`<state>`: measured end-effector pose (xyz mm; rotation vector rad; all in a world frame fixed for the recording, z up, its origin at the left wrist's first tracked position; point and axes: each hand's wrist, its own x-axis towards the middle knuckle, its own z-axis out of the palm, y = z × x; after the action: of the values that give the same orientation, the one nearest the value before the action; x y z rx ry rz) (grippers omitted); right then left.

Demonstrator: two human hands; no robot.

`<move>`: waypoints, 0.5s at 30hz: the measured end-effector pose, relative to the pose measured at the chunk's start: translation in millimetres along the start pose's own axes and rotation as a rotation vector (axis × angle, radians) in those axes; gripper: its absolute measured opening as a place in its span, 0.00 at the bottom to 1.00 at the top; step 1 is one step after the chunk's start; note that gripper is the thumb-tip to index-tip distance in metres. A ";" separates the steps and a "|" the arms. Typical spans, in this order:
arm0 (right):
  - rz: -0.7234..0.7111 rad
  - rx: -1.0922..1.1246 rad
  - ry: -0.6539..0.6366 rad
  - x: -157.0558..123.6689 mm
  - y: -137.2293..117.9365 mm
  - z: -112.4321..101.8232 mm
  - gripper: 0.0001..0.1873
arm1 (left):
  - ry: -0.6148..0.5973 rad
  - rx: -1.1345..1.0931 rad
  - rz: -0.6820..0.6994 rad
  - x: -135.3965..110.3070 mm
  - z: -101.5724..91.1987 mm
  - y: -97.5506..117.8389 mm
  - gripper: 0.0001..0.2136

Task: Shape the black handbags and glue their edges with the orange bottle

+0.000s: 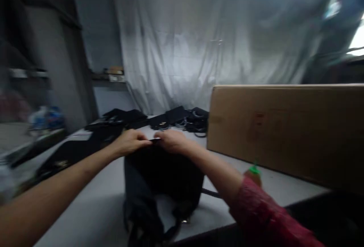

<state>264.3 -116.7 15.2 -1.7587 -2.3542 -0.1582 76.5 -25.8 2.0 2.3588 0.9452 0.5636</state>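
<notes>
A black bag [162, 186] lies on the grey table [93, 209] in front of me, its straps hanging over the near edge. My left hand [131, 142] and my right hand [172, 140] meet at the bag's far top edge. Both are closed in a pinch on that edge, with a small pale piece between them that I cannot make out. The picture is blurred by motion. My right arm wears a red sleeve [267, 216].
A large cardboard box [284, 129] stands on the table's right side. Several black bags and straps [176, 120] lie at the back and left. A small green-capped bottle [254, 174] sits by the box. A white sheet [213, 38] hangs behind.
</notes>
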 end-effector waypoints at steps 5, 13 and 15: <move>0.013 0.165 -0.047 -13.2 32.2 4.6 0.30 | 0.005 -0.303 -0.054 -8.6 0.6 -15.3 0.22; 0.059 0.194 -0.079 -24.2 42.1 2.8 0.17 | -0.031 -0.410 -0.112 -10.5 2.9 -18.7 0.18; 0.059 0.155 -0.074 -21.3 39.0 0.8 0.17 | -0.033 -0.302 -0.096 -7.4 1.6 -15.5 0.16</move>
<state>307.4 -125.3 8.4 -1.7849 -2.2922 0.0973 64.7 -22.1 -10.1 2.0378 0.8859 0.5835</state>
